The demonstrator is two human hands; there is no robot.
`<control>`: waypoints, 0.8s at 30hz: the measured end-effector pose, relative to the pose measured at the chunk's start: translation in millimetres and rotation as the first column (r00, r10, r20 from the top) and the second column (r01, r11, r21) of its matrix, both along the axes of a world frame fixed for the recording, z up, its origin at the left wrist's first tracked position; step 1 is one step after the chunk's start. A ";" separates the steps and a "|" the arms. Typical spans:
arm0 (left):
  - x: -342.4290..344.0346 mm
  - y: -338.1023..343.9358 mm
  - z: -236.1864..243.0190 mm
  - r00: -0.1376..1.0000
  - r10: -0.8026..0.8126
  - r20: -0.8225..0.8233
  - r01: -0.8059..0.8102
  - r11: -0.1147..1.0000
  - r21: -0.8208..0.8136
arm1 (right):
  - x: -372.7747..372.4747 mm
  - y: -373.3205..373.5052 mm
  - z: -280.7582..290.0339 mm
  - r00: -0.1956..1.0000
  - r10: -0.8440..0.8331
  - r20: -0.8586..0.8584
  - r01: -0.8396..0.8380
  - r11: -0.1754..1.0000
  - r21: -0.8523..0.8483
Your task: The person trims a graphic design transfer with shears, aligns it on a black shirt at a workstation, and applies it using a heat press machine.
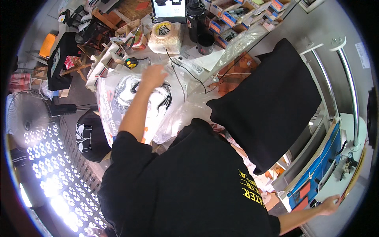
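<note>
My left hand (154, 77) reaches over the cluttered table, above a clear plastic sheet (162, 93) printed with a black-and-white drawing. Its fingers are somewhat blurred but look partly spread, and I see nothing held in them. Far out to the right, my right hand (328, 205) is at the front edge of a white machine base (347, 173). Its fingers are curled in, and whatever they may grip is too small to make out. Between my arms, a large black cloth (268, 106) lies spread over a raised flat support beside the machine.
A yellow-black tape measure (131, 62), a wrapped block (169, 43) with a tape roll, and a black cup (205, 42) stand on the table. Small boxes (225, 19) line its back. Chrome posts (349, 91) rise at right; a fan (29, 114) stands at left.
</note>
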State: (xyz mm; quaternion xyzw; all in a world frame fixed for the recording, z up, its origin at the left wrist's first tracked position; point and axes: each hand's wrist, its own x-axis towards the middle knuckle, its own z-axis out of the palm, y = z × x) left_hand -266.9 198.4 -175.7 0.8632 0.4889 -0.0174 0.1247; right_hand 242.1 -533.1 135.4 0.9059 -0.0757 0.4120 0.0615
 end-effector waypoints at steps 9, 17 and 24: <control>-69.0 76.4 -18.6 0.892 0.158 -0.423 -0.272 0.936 -0.223 | 131.1 -148.1 35.3 0.923 0.072 -0.377 -0.075 0.997 0.006; -117.1 116.1 -52.6 0.971 0.158 -0.182 -0.193 0.962 -0.192 | 148.7 -121.7 36.5 0.872 -0.157 -0.464 0.184 0.983 0.012; -119.5 129.4 -13.5 0.973 -0.079 -0.216 -0.034 0.880 -0.474 | 169.3 -159.2 44.8 0.924 -0.043 -0.379 0.068 0.996 0.052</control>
